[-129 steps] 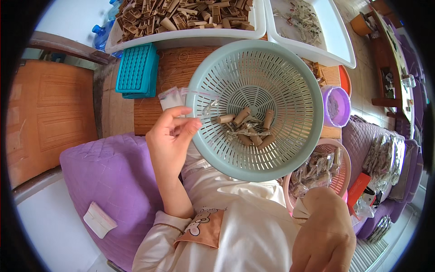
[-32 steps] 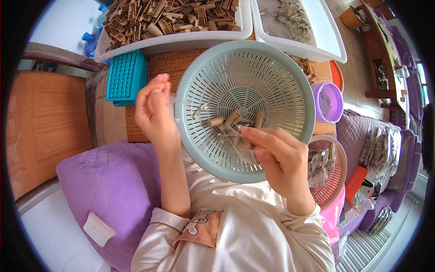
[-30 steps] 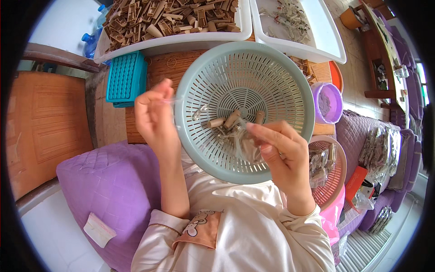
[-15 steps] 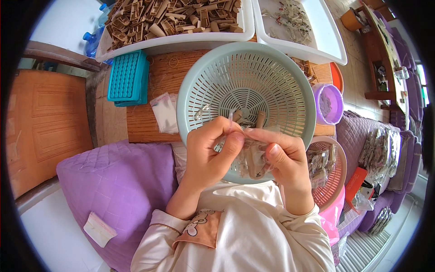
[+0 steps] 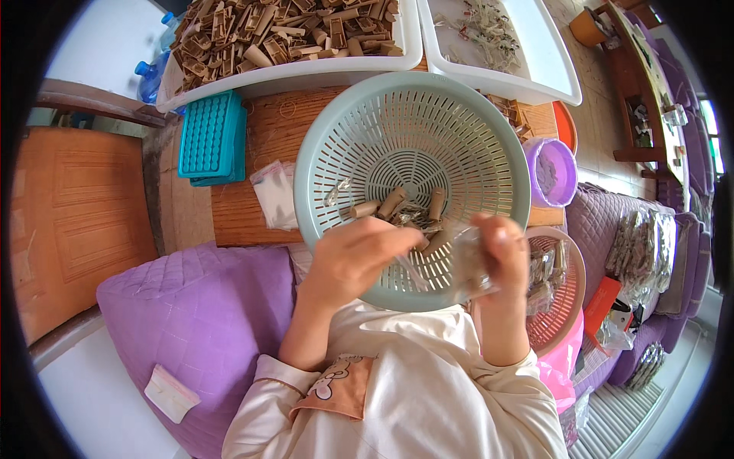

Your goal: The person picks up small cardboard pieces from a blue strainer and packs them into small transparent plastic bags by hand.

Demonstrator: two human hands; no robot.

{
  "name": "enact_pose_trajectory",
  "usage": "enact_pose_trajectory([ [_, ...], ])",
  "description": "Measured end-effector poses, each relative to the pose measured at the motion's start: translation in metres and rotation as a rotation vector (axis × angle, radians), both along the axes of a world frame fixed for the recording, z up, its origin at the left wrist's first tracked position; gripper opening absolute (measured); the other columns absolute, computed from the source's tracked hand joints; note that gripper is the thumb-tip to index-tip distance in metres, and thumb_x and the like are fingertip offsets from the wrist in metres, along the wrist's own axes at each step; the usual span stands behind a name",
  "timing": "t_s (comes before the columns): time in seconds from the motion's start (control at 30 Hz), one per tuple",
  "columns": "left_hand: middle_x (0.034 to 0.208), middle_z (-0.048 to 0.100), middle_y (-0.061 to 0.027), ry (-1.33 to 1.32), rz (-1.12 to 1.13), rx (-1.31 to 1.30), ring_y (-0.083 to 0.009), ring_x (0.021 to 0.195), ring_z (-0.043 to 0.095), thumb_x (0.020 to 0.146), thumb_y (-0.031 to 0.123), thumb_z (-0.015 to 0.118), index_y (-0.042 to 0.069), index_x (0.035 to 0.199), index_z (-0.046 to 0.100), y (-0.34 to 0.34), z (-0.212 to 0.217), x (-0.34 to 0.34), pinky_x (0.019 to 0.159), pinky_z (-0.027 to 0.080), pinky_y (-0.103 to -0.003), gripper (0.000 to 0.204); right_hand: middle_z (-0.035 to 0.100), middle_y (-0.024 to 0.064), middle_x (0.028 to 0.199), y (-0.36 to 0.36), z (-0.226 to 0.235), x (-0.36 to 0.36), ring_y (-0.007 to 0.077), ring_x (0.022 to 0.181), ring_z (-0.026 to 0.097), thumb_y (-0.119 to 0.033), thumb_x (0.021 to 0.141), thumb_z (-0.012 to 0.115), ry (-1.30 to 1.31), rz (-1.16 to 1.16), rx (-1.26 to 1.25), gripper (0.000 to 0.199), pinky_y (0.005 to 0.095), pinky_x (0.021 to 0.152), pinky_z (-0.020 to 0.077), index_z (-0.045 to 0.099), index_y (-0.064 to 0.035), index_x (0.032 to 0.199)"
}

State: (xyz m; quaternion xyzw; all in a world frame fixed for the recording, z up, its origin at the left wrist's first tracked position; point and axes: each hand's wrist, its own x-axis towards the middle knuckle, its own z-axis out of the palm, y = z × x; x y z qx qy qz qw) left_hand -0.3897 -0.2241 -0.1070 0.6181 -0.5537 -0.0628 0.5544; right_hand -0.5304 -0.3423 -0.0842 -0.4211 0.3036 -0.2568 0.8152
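Observation:
A grey-green colander (image 5: 413, 103) is in front of me. Several tan tube-shaped pieces (image 5: 392, 203) and a tangle of small metallic-looking parts (image 5: 414, 217) lie in its bottom. Over its near right side, my right hand (image 5: 506, 264) is closed on a clear plastic bag (image 5: 469, 258); motion blurs it, though tan contents showed half a second ago. My left hand (image 5: 353, 256) hovers above the near left side, fingers pinched together. A thin whitish strip (image 5: 414, 274) hangs from them. One small clear packet (image 5: 337, 191) rests against the colander's left wall.
White bins of tan pieces (image 5: 290, 38) and small clear parts (image 5: 493, 34) stand at the back. Left are teal trays (image 5: 210, 138) and flat clear bags (image 5: 275, 195). Right are a purple bucket (image 5: 556, 172), a pink basket (image 5: 579, 287) and filled bags on a sofa (image 5: 642, 252).
My hands, together at the bag, have parted. The right hand has carried the bag rightward; the left has lowered slightly with the strip. More of the colander's contents show.

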Motion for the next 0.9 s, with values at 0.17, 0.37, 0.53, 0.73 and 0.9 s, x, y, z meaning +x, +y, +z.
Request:
enact_pose_trajectory([
  [0.17, 0.069, 0.053, -0.0034, 0.515, 0.276, 0.078, -0.0089, 0.058, 0.052, 0.084, -0.001, 0.043, 0.001, 0.092, 0.056, 0.020, -0.013, 0.020, 0.057, 0.048, -0.025, 0.016, 0.031, -0.0061, 0.051, -0.037, -0.004, -0.046, 0.0018, 0.043, 0.028, -0.007, 0.080, 0.055, 0.381, -0.320, -0.434, 0.038, 0.0206, 0.040, 0.0190, 0.032, -0.0096, 0.050],
  [0.37, 0.086, 0.048, -0.0053, 0.793, 0.691, -0.088, -0.0129, 0.077, 0.052, 0.083, -0.005, 0.035, 0.002, 0.085, 0.049, 0.046, -0.038, 0.067, 0.071, 0.051, -0.029, 0.016, 0.026, -0.0067, 0.054, -0.067, -0.046, -0.157, 0.0034, 0.048, 0.022, -0.010, 0.081, 0.058, 0.760, -0.438, -0.686, 0.042, 0.0224, 0.043, 0.0164, 0.027, -0.0097, 0.051],
  [0.53, 0.087, 0.047, -0.0059, 0.763, 0.808, -0.060, -0.0175, 0.088, 0.054, 0.077, -0.014, 0.031, 0.003, 0.079, 0.043, 0.057, -0.065, 0.080, 0.076, 0.051, -0.031, 0.020, 0.022, -0.0069, 0.052, -0.059, -0.084, -0.195, 0.0038, 0.050, 0.019, -0.006, 0.078, 0.059, 1.046, -0.524, -0.733, 0.043, 0.0230, 0.043, 0.0155, 0.025, -0.0099, 0.052],
  [0.73, 0.070, 0.048, -0.0071, 0.300, 0.971, 0.260, -0.0190, 0.079, 0.061, 0.070, -0.017, 0.037, 0.001, 0.069, 0.040, 0.068, -0.094, 0.083, 0.066, 0.048, -0.028, 0.018, 0.029, -0.0043, 0.053, -0.055, -0.091, -0.205, 0.0073, 0.048, 0.028, 0.002, 0.066, 0.056, 1.135, -0.385, -0.708, 0.027, 0.0252, 0.044, 0.0262, 0.032, -0.0063, 0.056],
  [0.9, 0.061, 0.050, -0.0086, 0.147, 0.996, 0.324, -0.0175, 0.064, 0.058, 0.068, -0.014, 0.040, 0.000, 0.066, 0.043, 0.066, -0.089, 0.079, 0.058, 0.044, -0.028, 0.015, 0.045, 0.0053, 0.063, -0.057, -0.084, -0.191, 0.0185, 0.058, 0.043, 0.003, 0.064, 0.052, 1.316, -0.275, -1.206, 0.014, 0.0310, 0.058, 0.0374, 0.046, -0.0024, 0.075],
])
